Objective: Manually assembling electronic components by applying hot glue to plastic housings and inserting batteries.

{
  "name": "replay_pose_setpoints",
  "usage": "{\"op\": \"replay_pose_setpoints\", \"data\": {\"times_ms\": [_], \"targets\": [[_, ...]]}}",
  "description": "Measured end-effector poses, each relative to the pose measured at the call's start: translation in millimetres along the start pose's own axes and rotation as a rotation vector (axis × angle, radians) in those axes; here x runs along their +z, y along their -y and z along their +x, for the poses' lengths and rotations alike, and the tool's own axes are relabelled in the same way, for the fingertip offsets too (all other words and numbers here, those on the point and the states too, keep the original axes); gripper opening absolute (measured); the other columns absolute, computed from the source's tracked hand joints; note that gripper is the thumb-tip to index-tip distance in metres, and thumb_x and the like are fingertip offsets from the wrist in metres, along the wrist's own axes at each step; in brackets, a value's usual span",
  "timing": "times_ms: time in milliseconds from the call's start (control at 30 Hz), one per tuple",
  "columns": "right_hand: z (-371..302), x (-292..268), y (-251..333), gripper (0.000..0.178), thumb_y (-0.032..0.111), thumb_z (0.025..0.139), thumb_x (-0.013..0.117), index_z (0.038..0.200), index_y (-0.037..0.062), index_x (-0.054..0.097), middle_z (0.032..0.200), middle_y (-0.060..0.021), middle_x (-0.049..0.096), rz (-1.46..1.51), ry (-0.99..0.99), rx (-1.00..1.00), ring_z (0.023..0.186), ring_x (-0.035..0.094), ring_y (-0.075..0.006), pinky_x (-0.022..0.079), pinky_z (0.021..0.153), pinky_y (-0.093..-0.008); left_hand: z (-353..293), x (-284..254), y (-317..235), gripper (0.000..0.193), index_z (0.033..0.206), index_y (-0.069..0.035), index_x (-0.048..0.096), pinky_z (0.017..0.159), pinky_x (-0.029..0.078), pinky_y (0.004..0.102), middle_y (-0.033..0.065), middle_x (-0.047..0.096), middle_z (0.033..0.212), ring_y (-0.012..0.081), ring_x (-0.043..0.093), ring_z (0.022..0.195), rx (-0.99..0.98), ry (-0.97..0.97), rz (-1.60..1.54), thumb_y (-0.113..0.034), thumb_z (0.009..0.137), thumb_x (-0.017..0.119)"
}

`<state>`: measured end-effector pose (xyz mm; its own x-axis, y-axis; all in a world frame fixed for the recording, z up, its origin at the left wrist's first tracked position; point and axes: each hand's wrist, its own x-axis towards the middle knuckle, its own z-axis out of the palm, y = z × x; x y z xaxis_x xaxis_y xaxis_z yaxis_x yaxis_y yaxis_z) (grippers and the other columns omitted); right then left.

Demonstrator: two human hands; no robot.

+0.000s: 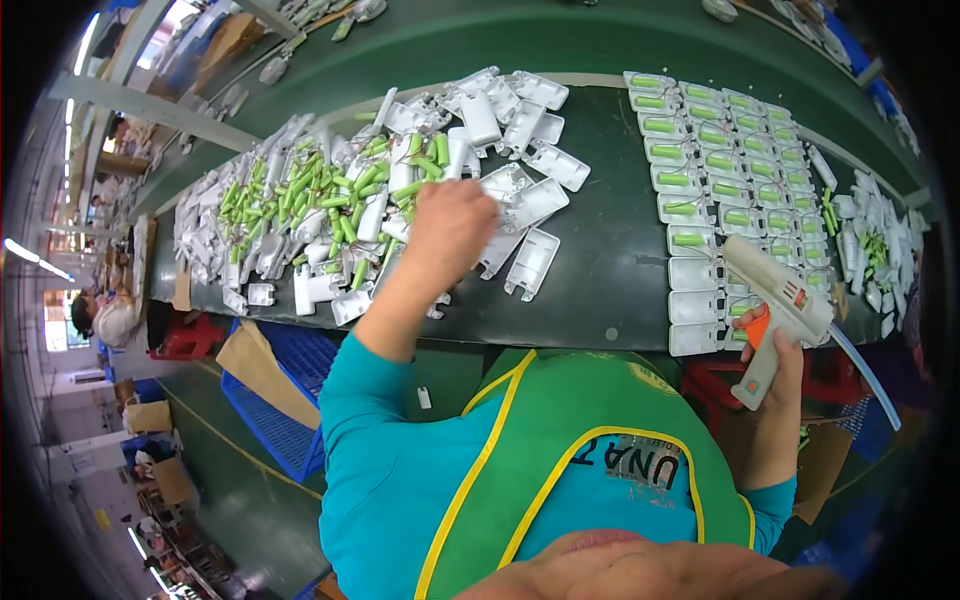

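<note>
My right hand [778, 362] is closed around the handle of a white hot glue gun [780, 295], fingers at its orange trigger. A translucent glue stick [868, 378] sticks out of its back end, and its nose reaches over rows of white plastic shells [692, 305]. Many of these shells hold a green cylindrical battery [688, 240]; the nearest ones in the left column have none. My left hand [455, 225] is at the right side of a heap of green batteries [300, 190] and white shells [535, 262]. Its fingers are blurred and partly hidden, so any grip cannot be made out.
Another heap of white parts and green batteries [870, 240] lies at the far right of the dark table [612, 230]. A green conveyor belt [560, 40] runs behind. Blue crates [270, 400] stand on the floor at left. Another person [105, 315] sits farther off.
</note>
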<state>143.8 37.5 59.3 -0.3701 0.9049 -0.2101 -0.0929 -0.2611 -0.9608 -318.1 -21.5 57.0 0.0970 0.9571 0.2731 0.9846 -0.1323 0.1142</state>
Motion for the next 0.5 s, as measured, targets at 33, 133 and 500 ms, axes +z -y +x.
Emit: {"op": "replay_pose_setpoints", "data": {"times_ms": [33,133,500], "targets": [[1.2,1.5,0.7,0.045,0.033,0.089,0.057,0.117,-0.0018,0.051,0.100,-0.0168,0.063,-0.010,-0.016,-0.005,0.091,0.063,-0.0213,0.049,0.056,-0.0239,-12.0,-3.8,12.4,0.011,0.080,-0.014,0.065,0.076,0.040,0.0400,0.0019,0.058,0.085,0.0242,0.057,0.087,-0.023,-0.004,0.030,-0.016,0.072,0.072],[0.4,8.6,3.2,0.043,0.033,0.090,0.054,0.116,-0.0015,0.051,0.096,-0.0158,0.063,-0.031,-0.035,-0.022,0.089,0.063,-0.0202,0.049,0.057,-0.0240,-30.3,-4.2,28.8,0.015,0.077,-0.014,0.066,0.076,0.040,0.0407,0.0021,0.058,0.085,0.0247,0.056,0.087,-0.081,0.006,0.075,-0.020,0.069,0.076],[-29.1,17.0,2.2,0.047,0.037,0.087,0.060,0.115,-0.0005,0.054,0.098,-0.0132,0.064,-0.097,-0.043,0.091,0.090,0.065,-0.0208,0.051,0.059,-0.0252,-26.6,8.4,23.0,0.014,0.070,-0.008,0.063,0.076,0.040,0.0434,0.0076,0.057,0.087,0.0292,0.055,0.090,-0.100,0.005,-0.052,-0.019,0.069,0.073]]}}
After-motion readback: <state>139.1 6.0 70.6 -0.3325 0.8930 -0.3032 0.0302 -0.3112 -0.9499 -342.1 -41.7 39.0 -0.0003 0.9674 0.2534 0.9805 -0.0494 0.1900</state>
